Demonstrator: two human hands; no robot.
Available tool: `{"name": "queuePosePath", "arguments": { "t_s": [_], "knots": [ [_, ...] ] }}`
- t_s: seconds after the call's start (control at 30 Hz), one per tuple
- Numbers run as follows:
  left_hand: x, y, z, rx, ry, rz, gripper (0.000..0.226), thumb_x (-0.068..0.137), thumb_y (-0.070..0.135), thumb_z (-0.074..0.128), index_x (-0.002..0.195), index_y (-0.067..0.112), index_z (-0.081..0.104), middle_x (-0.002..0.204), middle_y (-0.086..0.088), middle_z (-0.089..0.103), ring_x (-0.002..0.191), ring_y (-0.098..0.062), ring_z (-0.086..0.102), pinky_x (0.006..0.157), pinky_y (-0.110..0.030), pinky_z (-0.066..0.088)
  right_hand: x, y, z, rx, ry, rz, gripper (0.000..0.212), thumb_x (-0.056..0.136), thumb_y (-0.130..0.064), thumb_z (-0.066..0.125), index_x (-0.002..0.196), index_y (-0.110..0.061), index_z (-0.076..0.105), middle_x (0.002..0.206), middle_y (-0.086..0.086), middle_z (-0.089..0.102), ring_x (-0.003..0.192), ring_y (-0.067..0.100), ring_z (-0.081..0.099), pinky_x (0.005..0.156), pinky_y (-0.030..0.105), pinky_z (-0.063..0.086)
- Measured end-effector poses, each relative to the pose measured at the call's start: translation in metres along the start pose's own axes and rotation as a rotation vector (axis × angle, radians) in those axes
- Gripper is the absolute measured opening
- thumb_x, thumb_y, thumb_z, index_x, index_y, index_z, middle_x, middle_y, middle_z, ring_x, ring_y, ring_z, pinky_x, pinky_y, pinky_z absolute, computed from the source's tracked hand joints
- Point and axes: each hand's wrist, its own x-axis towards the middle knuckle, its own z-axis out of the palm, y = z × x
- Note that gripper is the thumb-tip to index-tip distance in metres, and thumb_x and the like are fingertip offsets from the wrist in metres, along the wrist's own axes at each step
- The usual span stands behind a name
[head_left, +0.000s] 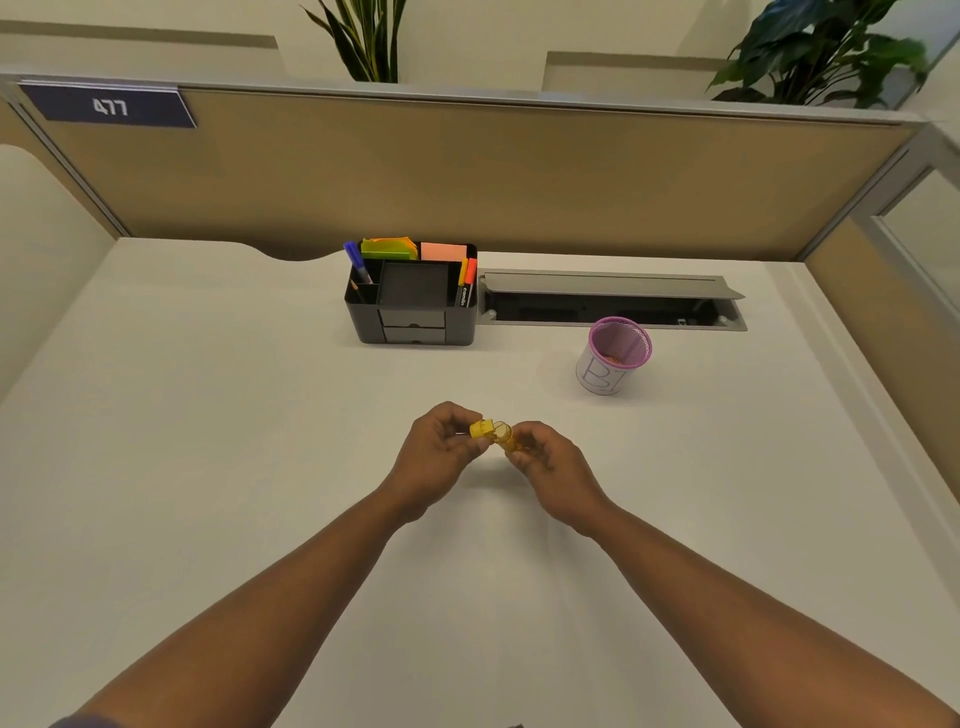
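Both hands met above the desk (208, 415), well in front of the organizer (415, 322) and level with its right half. The left hand (441, 452) pinched a small yellow cap (481, 429) between thumb and curled fingertips. The right hand (550, 462) gripped a clear yellowish tube (504, 436), its fingers curled round the body. The tube's round mouth pointed toward the organizer. The cap sat against the left side of that mouth; whether the two were joined could not be told. Both pieces hung clear of the desk, held up by the hands alone, and both forearms ran back from them toward the near edge. The black organizer stood upright at the far side of the desk. A blue pen (356, 260) leaned in its left slot, green and orange notes (388, 248) and a pink pad (443, 251) stood in its back slots, and markers (466, 283) stood in its right slot. Just right of the organizer lay an open grey cable tray (613, 299). In front of that tray, right of the organizer, a pink mesh cup (615, 356) stood upright, wrapped in paper with drawn letters. Behind the organizer rose a tan partition (467, 171), with a blue plate (109, 106) reading 477 at its far left and plants (363, 36) beyond its top edge.
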Motion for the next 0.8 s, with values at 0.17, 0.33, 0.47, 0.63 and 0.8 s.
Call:
{"name": "queuePosePath", "arguments": {
  "t_s": [0.17,0.33,0.47,0.63,0.8],
  "knots": [
    [0.01,-0.004,0.006,-0.033,-0.016,-0.05,0.015,0.09,0.007,0.072,0.103,0.013,0.066,0.107,-0.012,0.074,0.104,-0.027,0.073,0.095,-0.041,0.059,0.003,-0.002,-0.007,0.161,0.049,0.042,0.022,0.099,-0.016,0.061,0.119,-0.024,0.064,0.118,-0.002,0.069,0.111,0.019,0.066,0.099,0.041,0.054],
    [0.029,-0.014,0.017,0.064,-0.002,-0.063,0.017,0.093,0.015,0.07,0.109,0.017,0.067,0.112,-0.006,0.071,0.102,-0.02,0.066,0.092,-0.035,0.054,0.02,-0.007,-0.032,0.1,0.293,0.008,0.028,0.1,-0.015,0.059,0.127,-0.021,0.061,0.121,-0.001,0.068,0.11,0.016,0.064,0.095,0.032,0.053],
    [0.048,-0.02,0.021,0.138,0.01,-0.066,0.017,0.096,0.016,0.065,0.112,0.017,0.068,0.11,-0.002,0.071,0.098,-0.015,0.064,0.086,-0.026,0.051,0.039,-0.007,-0.062,0.006,0.548,-0.031,0.028,0.1,-0.018,0.059,0.128,-0.018,0.061,0.116,-0.003,0.064,0.104,0.014,0.061,0.083,0.021,0.049],
    [0.07,-0.026,0.025,0.277,0.009,-0.067,0.01,0.098,0.018,0.062,0.107,0.021,0.066,0.104,0.002,0.069,0.092,-0.017,0.062,0.074,-0.023,0.048,0.058,0.002,-0.098,-0.064,0.733,0.007,0.031,0.098,-0.017,0.064,0.128,-0.02,0.06,0.117,-0.007,0.06,0.103,0.012,0.056,0.072,0.008,0.042],
    [0.07,-0.035,0.021,0.439,-0.043,-0.024,0.014,0.096,0.015,0.062,0.109,0.019,0.065,0.106,0.002,0.07,0.102,-0.023,0.065,0.091,-0.037,0.051,0.071,0.012,-0.114,-0.194,0.789,0.073,0.03,0.095,-0.011,0.066,0.125,-0.014,0.066,0.119,0.008,0.069,0.103,0.019,0.062,0.078,0.023,0.048]
  ]
}}
